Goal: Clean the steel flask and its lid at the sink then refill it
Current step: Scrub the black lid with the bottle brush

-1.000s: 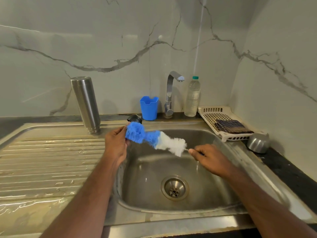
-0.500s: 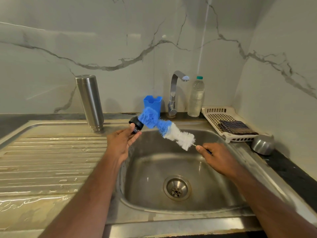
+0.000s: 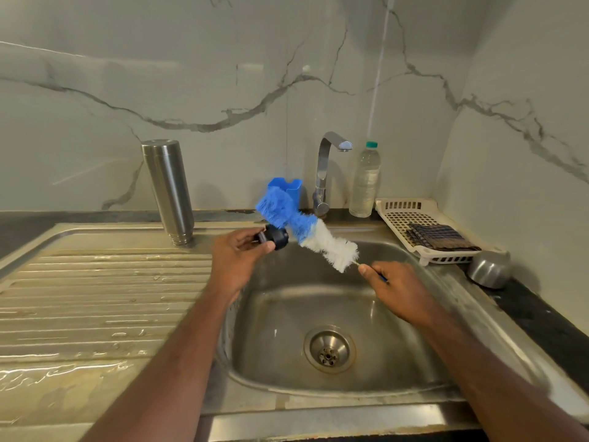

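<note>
- Over the sink basin (image 3: pixel 318 301), the left hand (image 3: pixel 237 266) is pinching the black lid (image 3: pixel 274 236) so drips are falling inside.
- Right hand (image 3: pixel 393 287) fingers are gripping the bottle brush (image 3: pixel 306 232) handle, bristles touching the lid for scrubbing.
- Steel flask (image 3: pixel 169 191) is standing inverted on the drainboard (image 3: pixel 95 298), probably draining.

left arm (image 3: pixel 165 355): bare from the lower frame edge to the wrist; no sleeve, cuff or band in view
right arm (image 3: pixel 471 362): bare likewise along its whole visible length; nothing worn at the wrist
left hand (image 3: pixel 234 260): bare, ungloved; no ring or strap to be seen on the side that shows
right hand (image 3: pixel 395 287): bare, ungloved; knuckles and back of the hand show, with no ring or watch
fingers (image 3: pixel 366 272): short, plain nails; no covering
rest of the body: out of frame
</note>
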`<act>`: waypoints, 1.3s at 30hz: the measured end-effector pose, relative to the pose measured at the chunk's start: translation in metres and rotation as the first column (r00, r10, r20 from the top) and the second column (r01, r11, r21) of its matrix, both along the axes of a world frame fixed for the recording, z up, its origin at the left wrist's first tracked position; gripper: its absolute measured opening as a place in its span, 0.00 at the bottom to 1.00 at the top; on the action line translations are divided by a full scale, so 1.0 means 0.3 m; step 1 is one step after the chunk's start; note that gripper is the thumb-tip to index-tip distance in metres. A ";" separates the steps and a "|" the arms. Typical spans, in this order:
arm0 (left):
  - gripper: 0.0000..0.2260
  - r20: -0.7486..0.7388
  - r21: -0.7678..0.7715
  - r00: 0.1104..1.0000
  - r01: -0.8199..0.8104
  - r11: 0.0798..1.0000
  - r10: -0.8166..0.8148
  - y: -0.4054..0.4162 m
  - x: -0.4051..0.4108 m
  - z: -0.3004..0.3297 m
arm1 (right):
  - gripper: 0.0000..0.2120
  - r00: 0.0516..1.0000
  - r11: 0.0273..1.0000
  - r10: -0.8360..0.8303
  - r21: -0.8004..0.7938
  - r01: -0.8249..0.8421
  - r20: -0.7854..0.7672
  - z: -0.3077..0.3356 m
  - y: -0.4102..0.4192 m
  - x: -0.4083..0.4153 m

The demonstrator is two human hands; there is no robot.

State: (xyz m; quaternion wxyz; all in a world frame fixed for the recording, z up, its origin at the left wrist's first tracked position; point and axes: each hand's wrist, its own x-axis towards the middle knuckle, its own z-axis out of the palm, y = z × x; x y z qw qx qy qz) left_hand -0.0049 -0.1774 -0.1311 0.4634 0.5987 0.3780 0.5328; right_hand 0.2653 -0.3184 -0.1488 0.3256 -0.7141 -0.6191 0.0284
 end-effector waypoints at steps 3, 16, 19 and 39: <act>0.17 0.329 -0.096 0.936 0.166 0.982 -0.126 0.001 -0.009 0.018 | 0.25 0.996 1.000 0.009 0.016 -0.008 -0.091 -0.006 -0.008 0.028; 0.08 0.618 -0.357 0.785 0.321 0.877 -0.036 -0.035 0.016 0.030 | 0.23 0.996 0.998 0.062 0.002 -0.062 -0.061 -0.014 0.004 -0.017; 0.11 0.713 -0.330 0.701 0.327 0.885 0.007 0.001 -0.027 0.036 | 0.24 0.997 0.999 0.040 -0.022 -0.042 -0.062 -0.022 -0.009 0.021; 0.17 0.611 -0.373 0.788 0.377 0.848 -0.082 0.045 -0.063 0.014 | 0.23 0.996 0.979 -0.084 -0.182 0.088 0.028 0.103 0.155 -0.161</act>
